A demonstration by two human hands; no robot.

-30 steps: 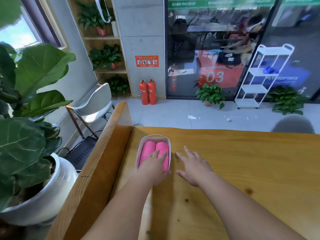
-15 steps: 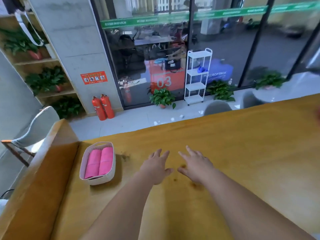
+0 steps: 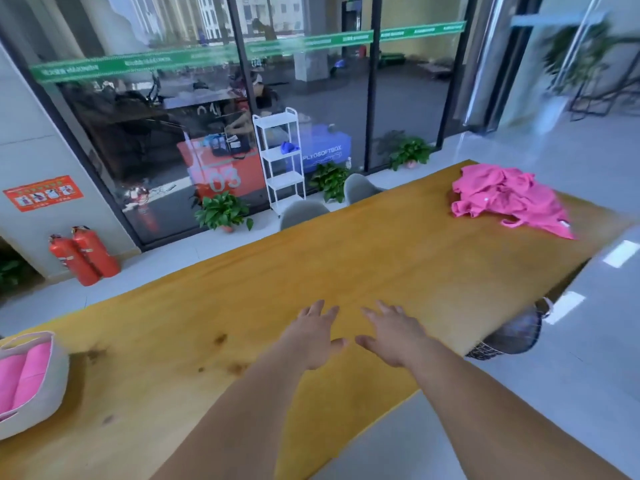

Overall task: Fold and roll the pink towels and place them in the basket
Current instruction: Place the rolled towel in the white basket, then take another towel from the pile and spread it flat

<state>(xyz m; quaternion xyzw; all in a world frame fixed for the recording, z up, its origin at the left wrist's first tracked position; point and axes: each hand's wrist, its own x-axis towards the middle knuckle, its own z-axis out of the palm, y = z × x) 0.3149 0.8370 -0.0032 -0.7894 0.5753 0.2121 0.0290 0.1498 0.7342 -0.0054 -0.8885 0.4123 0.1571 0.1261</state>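
Above the table (image 3: 242,289), your left hand (image 3: 308,337) and right hand (image 3: 394,336) hover with fingers spread, holding nothing; the towels (image 3: 505,199) lie well apart from the basket (image 3: 52,368).

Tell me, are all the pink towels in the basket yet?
Not yet. Done: two rolled towels lie side by side in the basket at the left edge. In hand: nothing; the left hand and right hand are open and empty over the table. Left: a crumpled heap of pink towels at the table's far right end needs folding and rolling.
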